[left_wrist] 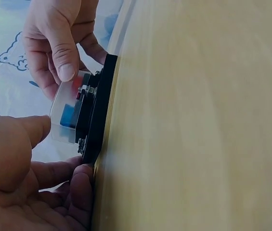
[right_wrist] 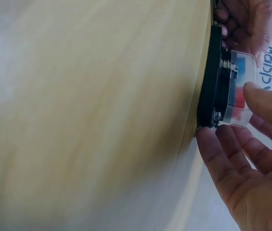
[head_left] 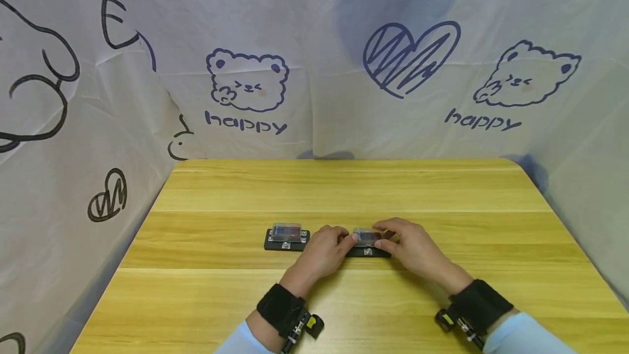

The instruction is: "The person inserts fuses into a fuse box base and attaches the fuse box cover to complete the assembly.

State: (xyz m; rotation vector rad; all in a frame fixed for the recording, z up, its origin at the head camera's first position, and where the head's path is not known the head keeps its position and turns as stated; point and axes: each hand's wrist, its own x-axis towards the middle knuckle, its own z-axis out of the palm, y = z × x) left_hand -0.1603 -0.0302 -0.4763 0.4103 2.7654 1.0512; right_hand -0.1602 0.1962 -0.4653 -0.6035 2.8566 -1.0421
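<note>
A small block with a black base, metal screw terminals and a clear cover [head_left: 366,236] lies on the table between both hands. Red and blue parts show through the cover [left_wrist: 66,108] in the left wrist view. My left hand [head_left: 324,250] holds the block's left end, thumb at the cover's edge and curled fingers against the black base [left_wrist: 102,110]. From the right, my right hand [head_left: 415,247] grips the other end, its thumb [right_wrist: 265,103] on the clear cover and fingers around the base's end. Some fingertips are hidden behind the block.
A second block of the same kind [head_left: 286,234], also with a clear cover over a black base, lies left of my left hand. Under everything is a wooden table [head_left: 206,310]. White cloth [head_left: 314,15] with drawings hangs behind and at the sides.
</note>
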